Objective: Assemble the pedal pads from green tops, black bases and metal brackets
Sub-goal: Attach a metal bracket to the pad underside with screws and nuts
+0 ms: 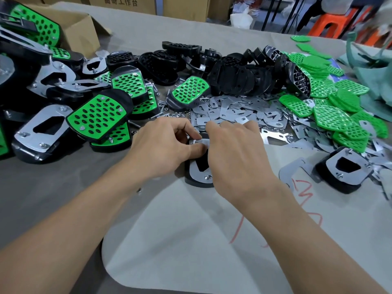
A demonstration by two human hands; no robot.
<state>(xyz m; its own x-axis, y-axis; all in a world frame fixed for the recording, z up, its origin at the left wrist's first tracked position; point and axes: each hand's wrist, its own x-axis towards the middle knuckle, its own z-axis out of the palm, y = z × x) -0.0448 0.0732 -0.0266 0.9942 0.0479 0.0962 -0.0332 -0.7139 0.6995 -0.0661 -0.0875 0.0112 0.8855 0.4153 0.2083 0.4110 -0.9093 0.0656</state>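
Tabletop: left hand, right hand hold 1 bracket on 1 base.

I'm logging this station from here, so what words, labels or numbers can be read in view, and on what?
"曲奇工作台": dark print on the brown cardboard box at the table's far edge.
On the pale grey table cover, red handwritten marks: scrawled, one perhaps a "3", otherwise unreadable.
No lettering seen on the silver metal bracket in the middle.
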